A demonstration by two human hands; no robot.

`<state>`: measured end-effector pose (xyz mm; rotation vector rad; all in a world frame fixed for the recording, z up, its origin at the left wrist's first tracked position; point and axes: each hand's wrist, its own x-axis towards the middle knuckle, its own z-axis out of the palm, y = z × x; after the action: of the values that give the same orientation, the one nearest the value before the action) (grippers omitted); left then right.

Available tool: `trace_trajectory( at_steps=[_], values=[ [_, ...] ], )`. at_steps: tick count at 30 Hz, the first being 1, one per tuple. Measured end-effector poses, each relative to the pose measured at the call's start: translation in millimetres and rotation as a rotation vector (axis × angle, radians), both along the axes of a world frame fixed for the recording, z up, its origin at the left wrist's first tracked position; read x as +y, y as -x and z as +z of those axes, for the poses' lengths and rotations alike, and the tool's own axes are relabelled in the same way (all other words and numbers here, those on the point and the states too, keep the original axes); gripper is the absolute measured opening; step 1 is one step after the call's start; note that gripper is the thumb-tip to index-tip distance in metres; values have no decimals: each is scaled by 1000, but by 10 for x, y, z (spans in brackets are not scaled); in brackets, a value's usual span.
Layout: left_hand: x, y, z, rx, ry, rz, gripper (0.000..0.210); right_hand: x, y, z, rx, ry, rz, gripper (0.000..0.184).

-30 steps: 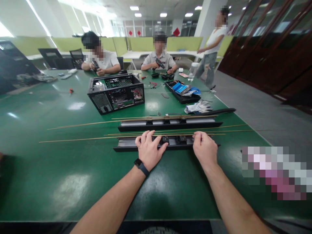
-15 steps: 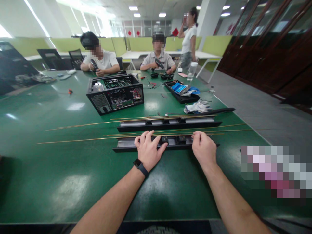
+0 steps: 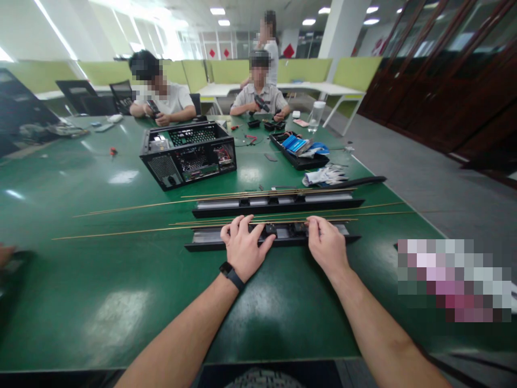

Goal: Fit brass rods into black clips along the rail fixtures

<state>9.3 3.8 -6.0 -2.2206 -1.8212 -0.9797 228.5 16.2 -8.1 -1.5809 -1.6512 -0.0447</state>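
Near black rail (image 3: 226,241) lies flat on the green surface (image 3: 100,280), directly under both hands, close to the person's edge. Long axis runs left–right across the view, square to both forearms. Silver inserts show along its top, with small black blocks at mid-length.

Left hand (image 3: 244,249) rests on the rail a little left of its middle, palm down, fingers (image 3: 236,225) spread and draped over the far edge, thumb angled toward the centre blocks. Pressing, not gripping. Right hand (image 3: 328,245) sits on the rail right of centre, fingers curled loosely over the top near a thin brass rod (image 3: 121,232) that runs along the rail's far side; I cannot tell whether they pinch the rod or only press on the rail. Both hands are equally near; the centre blocks lie between them.

Against the frame one second back: the right hand has slid left along the rail, toward the middle, narrowing the gap between hands. Left hand barely shifts. Rail keeps its place and heading.

Outward: a second black rail (image 3: 278,205) lies parallel just beyond, more brass rods across it. Farther off, an open computer chassis (image 3: 188,153), a black tray (image 3: 301,160), work gloves (image 3: 325,175). Two seated people work at the far end; one stands behind.
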Motion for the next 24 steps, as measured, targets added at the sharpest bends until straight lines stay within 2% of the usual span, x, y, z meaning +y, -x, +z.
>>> trace_trajectory(
  at_steps=[8,18,24],
  values=[
    [-1,4,-7,15,-6,1,30,31,-38,-28,-27,-28,-34,27],
    [3,7,-11,4,-14,-1,30,64,-209,-1,-82,42,-313,28],
    [5,10,-8,-3,-5,-7,30,62,-196,0,-32,38,-278,27]
  ],
)
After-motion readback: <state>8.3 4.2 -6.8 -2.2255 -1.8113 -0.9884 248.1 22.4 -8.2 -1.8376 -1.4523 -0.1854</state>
